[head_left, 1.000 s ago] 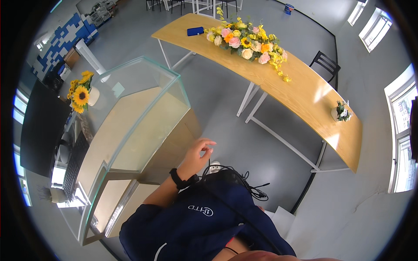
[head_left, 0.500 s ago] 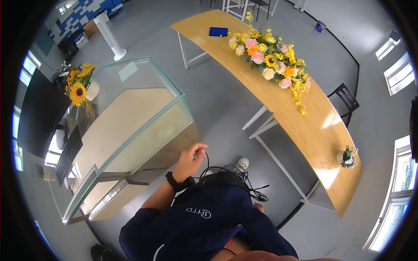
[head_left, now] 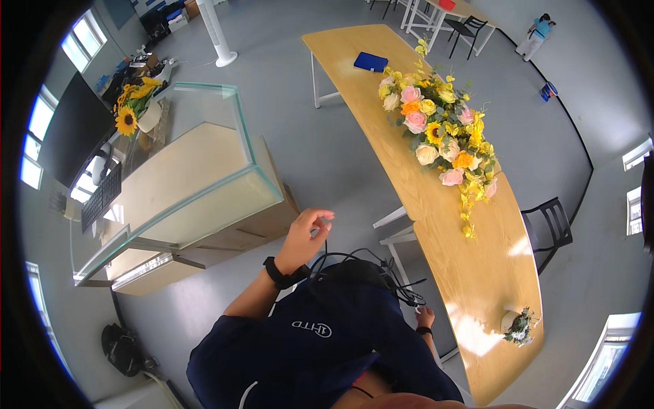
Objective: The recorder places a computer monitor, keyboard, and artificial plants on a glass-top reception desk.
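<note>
In front of my body my left hand is raised, with a black band on its wrist. Its fingers are loosely bent, the thumb stands apart from them, and nothing shows between them. Black cables loop at my waist, one rising just below the left fingertips. My right hand hangs low by my right side, next to the cable ends and the table's edge. Its fingers are small and partly turned away, so whether it holds anything is unclear.
To the left stands a glass-topped counter with a sunflower pot, a keyboard and a monitor. On the right, a long wooden table bears a flower arrangement, a blue folder and a small potted plant. A black chair stands beyond.
My view has shifted, bringing the table and counter to new places and a distant person into sight. My right hand shows more fully by my side. My left hand stays raised, its fingers slightly more spread.
</note>
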The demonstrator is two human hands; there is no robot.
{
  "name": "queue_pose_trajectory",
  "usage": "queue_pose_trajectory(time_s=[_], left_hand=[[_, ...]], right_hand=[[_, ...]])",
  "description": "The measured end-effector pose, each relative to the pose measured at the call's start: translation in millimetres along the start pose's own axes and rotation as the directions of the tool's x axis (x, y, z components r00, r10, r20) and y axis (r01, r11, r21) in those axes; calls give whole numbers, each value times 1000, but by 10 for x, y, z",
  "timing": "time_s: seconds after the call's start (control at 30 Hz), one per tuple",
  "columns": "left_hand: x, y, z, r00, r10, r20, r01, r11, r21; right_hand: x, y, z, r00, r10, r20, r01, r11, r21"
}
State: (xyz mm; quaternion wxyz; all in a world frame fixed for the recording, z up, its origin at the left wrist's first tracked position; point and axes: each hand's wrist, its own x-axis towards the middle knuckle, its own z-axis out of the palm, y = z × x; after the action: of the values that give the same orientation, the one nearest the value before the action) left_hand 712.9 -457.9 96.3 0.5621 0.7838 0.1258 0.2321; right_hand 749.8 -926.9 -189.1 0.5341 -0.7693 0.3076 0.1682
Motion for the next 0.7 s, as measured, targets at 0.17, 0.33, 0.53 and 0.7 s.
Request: queue_pose_trajectory(time_s=[0.17,0.33,0.53,0.7], left_hand=[[118,35,-303,955,-139,-264,180,974,137],[492,251,-489,897,-152,-416,231,962,145],[1167,194,-587,900,140,-414,91,867,491],[1630,180,-889,877,173,-448,204,710,674]], right_hand=[[494,-1280,521,988,-87,128,66,985,161],[793,-2222,1323,883,-286,373,279,957,75],[937,-2964,2215,799,-264,540,356,932,-71],[1451,-3198,2914,633,-494,596,697,698,-162]])
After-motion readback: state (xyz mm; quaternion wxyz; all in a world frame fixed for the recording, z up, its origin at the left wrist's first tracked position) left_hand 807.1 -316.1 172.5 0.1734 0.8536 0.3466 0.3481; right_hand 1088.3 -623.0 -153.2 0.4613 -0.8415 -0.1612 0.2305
